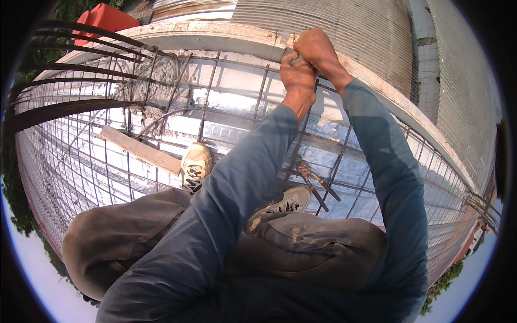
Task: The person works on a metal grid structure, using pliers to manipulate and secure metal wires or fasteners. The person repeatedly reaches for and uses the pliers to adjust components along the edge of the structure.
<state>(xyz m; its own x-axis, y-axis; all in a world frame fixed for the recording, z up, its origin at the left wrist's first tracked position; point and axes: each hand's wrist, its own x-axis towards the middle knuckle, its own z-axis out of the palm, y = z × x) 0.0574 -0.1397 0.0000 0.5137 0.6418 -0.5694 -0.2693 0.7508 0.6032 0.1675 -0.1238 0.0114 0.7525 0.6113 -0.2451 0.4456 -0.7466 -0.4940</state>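
Observation:
Both my hands are together at the pale formwork board (215, 36) along the far edge of the rebar mesh (258, 97). My left hand (298, 78) is closed, fingers curled, just inside the board. Against it, a little higher and to the right, my right hand (318, 51) makes a fist over the board's top edge. Whatever lies in their fingers is too hidden to name. Nearer to me, a pair of pincers (313, 177) with dark handles and orange marks rests on the mesh, by my right shoe (285, 203).
A wooden plank (141, 151) lies on the mesh by my left shoe (196, 166). Thick bent rebars (70, 110) jut out at the left, near rough concrete (175, 81). Beyond the board are corrugated roof sheets (328, 27) and a red container (105, 21).

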